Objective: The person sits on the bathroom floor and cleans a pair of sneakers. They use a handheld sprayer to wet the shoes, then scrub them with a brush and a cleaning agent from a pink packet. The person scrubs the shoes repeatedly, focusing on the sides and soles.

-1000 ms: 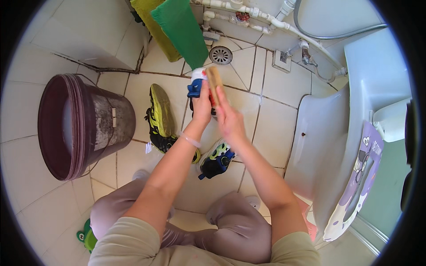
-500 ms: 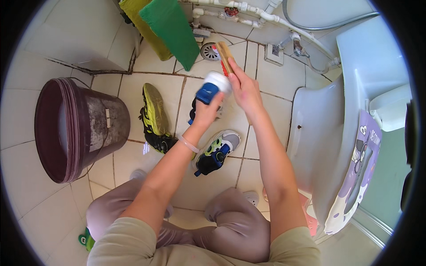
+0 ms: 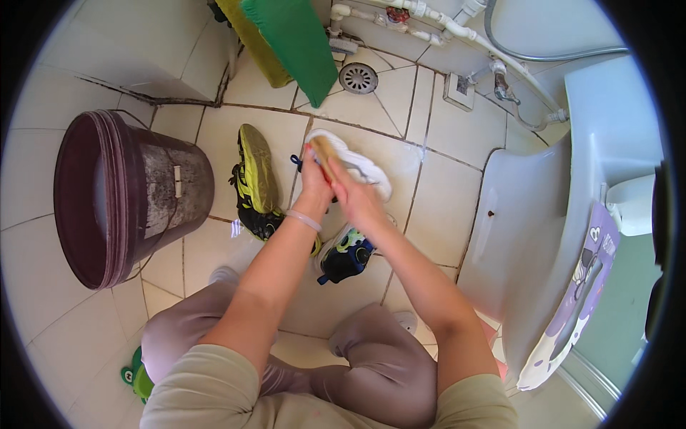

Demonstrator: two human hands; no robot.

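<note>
Knees (image 3: 389,350) in mauve trousers fill the foreground, pale sleeves (image 3: 207,386) to either side, and a green frog-faced item (image 3: 141,375) peeks out at lower left. Just ahead, a dark blue shoe (image 3: 344,261) with green patches sits on the tiled floor (image 3: 296,300), partly behind the right forearm.

And now the action! The left hand (image 3: 314,182), a clear band (image 3: 305,219) round its wrist, grips a white-soled shoe (image 3: 368,168), sole turned up, out over the floor; its fingers are partly hidden. Across comes the right hand (image 3: 354,204), fingers closed in tight around a wooden brush (image 3: 325,151) angled over the sole's left end; bristle contact can't be made out.

Off to the left, a yellow-green shoe (image 3: 264,175) lies tipped on its side, a purple bucket (image 3: 179,179) beyond it. On the right stands a white ceramic fixture (image 3: 514,229). Farther out: a round floor drain (image 3: 358,78), a leaning green panel (image 3: 293,43), and white pipes (image 3: 446,37) along the wall.
</note>
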